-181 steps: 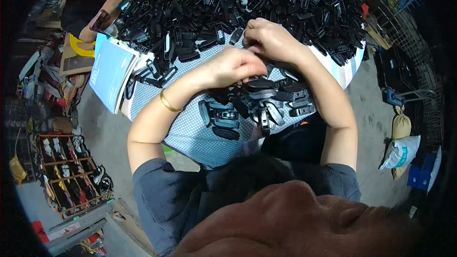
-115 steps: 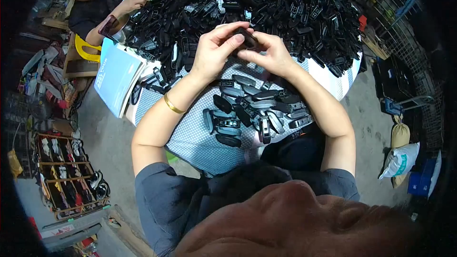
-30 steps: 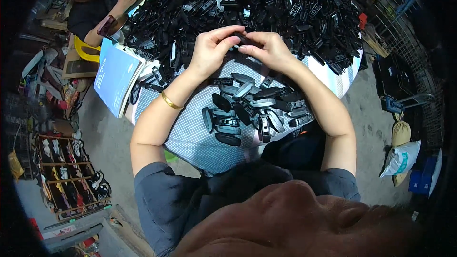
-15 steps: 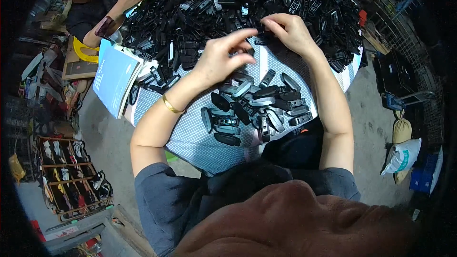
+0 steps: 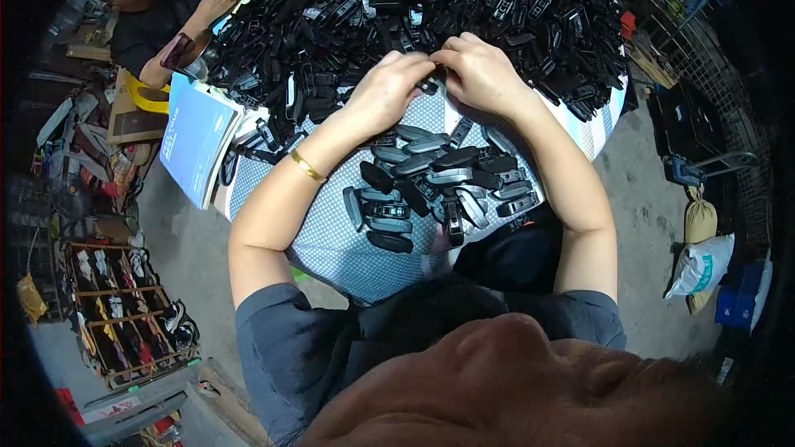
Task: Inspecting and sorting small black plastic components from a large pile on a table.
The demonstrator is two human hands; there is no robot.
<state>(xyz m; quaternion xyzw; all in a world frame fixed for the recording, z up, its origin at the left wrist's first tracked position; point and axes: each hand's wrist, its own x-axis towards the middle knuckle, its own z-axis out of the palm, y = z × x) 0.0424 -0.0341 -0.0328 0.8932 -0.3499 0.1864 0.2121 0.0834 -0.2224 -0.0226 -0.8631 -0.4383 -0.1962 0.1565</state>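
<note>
My left hand (image 5: 387, 91) and my right hand (image 5: 480, 73) meet at the near edge of a large heap of black oblong plastic pieces (image 5: 331, 41). Curled fingers of the left hand close on a small black oblong piece (image 5: 428, 86), which shows partly below the fingertips. Thumb and forefinger of the right hand are pinched against the left fingertips; what they hold is hidden. Closer to me, a smaller group of black and grey oblong pieces (image 5: 451, 175) lies on the patterned table cover (image 5: 331, 228).
At the left table edge lies a blue-covered book (image 5: 199, 136). Another person (image 5: 153, 12) works with both hands at the far left. A wooden rack (image 5: 128, 306) stands on the floor at left. White and tan sacks (image 5: 700, 265) and a black case (image 5: 691, 128) are at right.
Both hands have come together at the heap's near edge, and their spread fingers have closed. The left hand now has a black oblong piece. The other person's hands have moved slightly.
</note>
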